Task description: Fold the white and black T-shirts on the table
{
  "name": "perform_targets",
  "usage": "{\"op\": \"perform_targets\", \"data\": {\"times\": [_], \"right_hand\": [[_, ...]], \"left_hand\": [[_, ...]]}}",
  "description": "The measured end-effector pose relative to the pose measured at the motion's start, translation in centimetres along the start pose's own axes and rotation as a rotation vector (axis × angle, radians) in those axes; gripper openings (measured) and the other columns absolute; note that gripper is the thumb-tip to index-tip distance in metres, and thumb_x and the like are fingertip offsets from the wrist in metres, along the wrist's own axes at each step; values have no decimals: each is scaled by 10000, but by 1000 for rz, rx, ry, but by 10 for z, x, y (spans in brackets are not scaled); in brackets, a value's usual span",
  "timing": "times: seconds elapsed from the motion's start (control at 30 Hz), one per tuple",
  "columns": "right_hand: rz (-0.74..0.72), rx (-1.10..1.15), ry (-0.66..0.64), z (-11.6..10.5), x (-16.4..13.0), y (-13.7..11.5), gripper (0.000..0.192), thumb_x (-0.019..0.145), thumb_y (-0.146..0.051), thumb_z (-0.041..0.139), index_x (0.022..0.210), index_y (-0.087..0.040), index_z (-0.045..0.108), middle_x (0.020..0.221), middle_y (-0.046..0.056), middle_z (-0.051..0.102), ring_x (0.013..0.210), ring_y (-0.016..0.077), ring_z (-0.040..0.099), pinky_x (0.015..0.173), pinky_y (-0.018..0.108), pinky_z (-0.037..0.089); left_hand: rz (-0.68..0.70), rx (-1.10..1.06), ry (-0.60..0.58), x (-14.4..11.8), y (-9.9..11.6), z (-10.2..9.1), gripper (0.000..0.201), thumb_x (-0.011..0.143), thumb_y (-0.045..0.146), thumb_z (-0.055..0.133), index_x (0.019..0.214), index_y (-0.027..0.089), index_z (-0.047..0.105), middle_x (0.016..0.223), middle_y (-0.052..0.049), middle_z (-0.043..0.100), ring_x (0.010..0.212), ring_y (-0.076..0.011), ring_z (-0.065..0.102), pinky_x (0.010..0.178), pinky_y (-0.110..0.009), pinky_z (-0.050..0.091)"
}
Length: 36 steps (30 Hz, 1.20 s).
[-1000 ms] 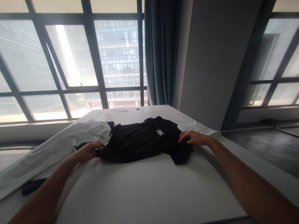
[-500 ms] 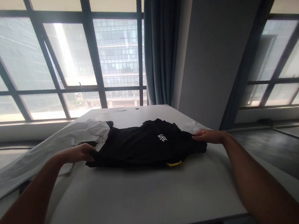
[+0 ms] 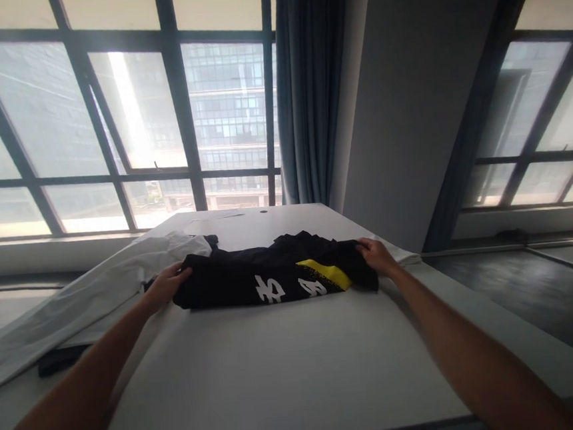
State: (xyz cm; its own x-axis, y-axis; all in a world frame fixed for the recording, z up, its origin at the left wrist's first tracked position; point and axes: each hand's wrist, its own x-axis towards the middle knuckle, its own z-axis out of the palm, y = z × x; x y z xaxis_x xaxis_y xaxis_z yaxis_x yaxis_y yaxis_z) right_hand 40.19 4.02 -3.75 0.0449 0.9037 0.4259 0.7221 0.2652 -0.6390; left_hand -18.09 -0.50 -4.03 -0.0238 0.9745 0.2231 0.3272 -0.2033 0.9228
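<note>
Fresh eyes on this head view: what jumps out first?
The black garment mid-table, with its yellow patch and white lettering facing the camera, held at either end by the left hand and right hand. Then the bright window beyond the table, and the white garment along the table's left side.

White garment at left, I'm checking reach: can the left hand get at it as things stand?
Probably yes: the white garment lies close beside the left hand, seemingly unobstructed, though that hand holds the black shirt.

Pretty basic white worktop (image 3: 280, 376), got a black printed shirt (image 3: 236, 276) on it plus white clothing (image 3: 121, 276) off left.
</note>
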Motion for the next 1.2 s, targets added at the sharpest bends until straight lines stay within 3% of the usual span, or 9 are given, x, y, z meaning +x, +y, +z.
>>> {"op": "perform_targets", "data": {"times": [0.07,0.17,0.3,0.43,0.57,0.73,0.97,1.07,1.2], "right_hand": [[45,-37,123,2,4,-2,419,919,-341,437,1194,-129,672,1158,121,718,1078,231,645,956,319,476],[168,-118,89,6,7,-4,448,944,-398,436,1167,-97,682,1175,173,702,1084,248,652,957,322,466],[256,-148,-117,-7,0,-2,571,863,-549,606,1200,-92,667,1105,177,716,1028,260,670,881,310,504],[360,-81,-462,-33,-13,-1,834,695,-605,774,1358,-143,565,1117,157,701,950,259,675,717,306,551],[310,0,-635,-41,-21,-7,887,571,-371,883,1369,-191,541,1157,129,677,992,250,663,754,296,562],[231,145,-574,-36,-20,-12,658,671,-261,764,1291,-181,559,1117,106,685,970,223,661,812,304,549],[213,122,-302,-41,-11,12,483,744,-317,699,1192,-170,596,901,55,692,771,174,642,691,274,518],[245,-14,-321,-42,-10,22,419,699,-317,744,1075,-148,668,751,31,678,716,178,633,659,269,503],[237,-208,-368,-42,-8,26,343,678,-283,756,985,-135,715,731,36,697,718,191,644,669,268,498]], "left_hand": [[21,67,79,2,1,-2,699,625,700,701,1064,158,664,767,-37,720,705,-244,682,628,-331,548],[25,289,63,4,-4,-5,666,608,746,667,916,155,690,729,-41,705,705,-246,661,612,-314,524],[-74,402,-198,-4,-4,-15,630,559,712,734,862,160,711,722,-44,707,731,-257,673,651,-320,538],[-196,329,-521,-17,12,-25,536,522,590,822,883,207,725,900,-47,754,903,-293,702,793,-346,563],[-133,345,-511,-18,21,-25,466,547,601,806,773,201,724,786,-34,733,809,-276,690,776,-363,556],[-4,197,-359,-13,20,-19,558,612,694,741,831,181,717,814,-71,725,799,-260,670,758,-372,557],[-130,390,-535,-19,26,-26,522,566,665,778,769,186,733,723,-34,695,694,-225,638,667,-318,524],[-169,414,-616,-23,34,-28,486,585,651,769,753,196,754,705,-29,695,695,-227,642,679,-313,524],[-93,307,-574,-32,48,-23,490,626,658,737,820,209,760,802,-48,725,788,-249,660,763,-337,537]]}}
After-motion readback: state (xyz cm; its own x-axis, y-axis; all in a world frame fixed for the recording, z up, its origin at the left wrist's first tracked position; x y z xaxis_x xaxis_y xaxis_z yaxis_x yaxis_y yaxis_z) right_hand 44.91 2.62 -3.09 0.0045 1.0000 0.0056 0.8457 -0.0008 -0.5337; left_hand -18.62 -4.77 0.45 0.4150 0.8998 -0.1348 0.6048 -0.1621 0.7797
